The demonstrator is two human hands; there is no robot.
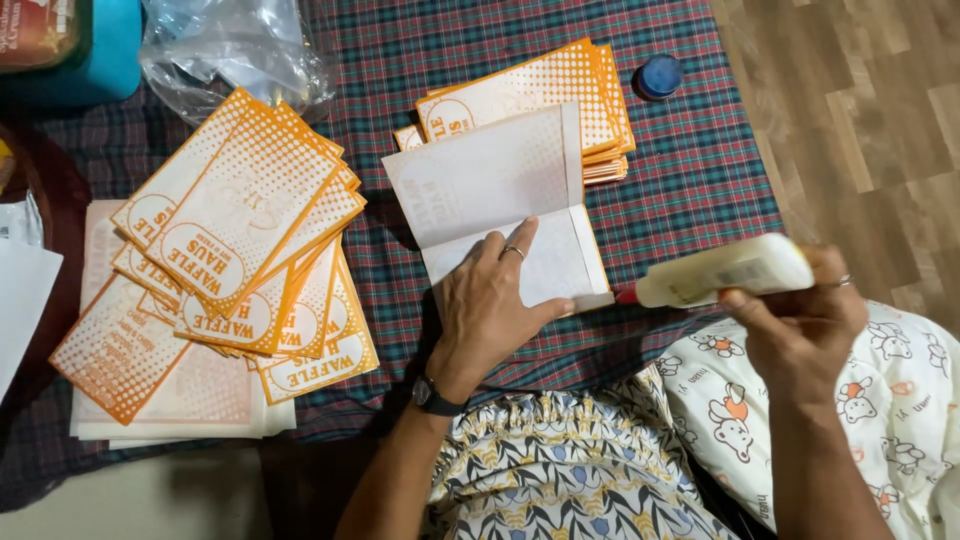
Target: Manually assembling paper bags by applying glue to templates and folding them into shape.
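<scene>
The left hand [490, 310] lies flat, fingers spread, pressing a half-folded white paper bag [500, 200] onto the plaid cloth [690, 170]; its grip holds nothing. The right hand [800, 320] has its grip closed around a glue bottle [725, 272], the red tip just beside the bag's lower right corner. A neat stack of orange bags [540, 100] touches the bag's far edge; a loose fanned pile [240, 240] sits well apart on the left. A blue cap [659, 76] rests near the cloth's right edge, with bare wooden floor [860, 120] beyond.
</scene>
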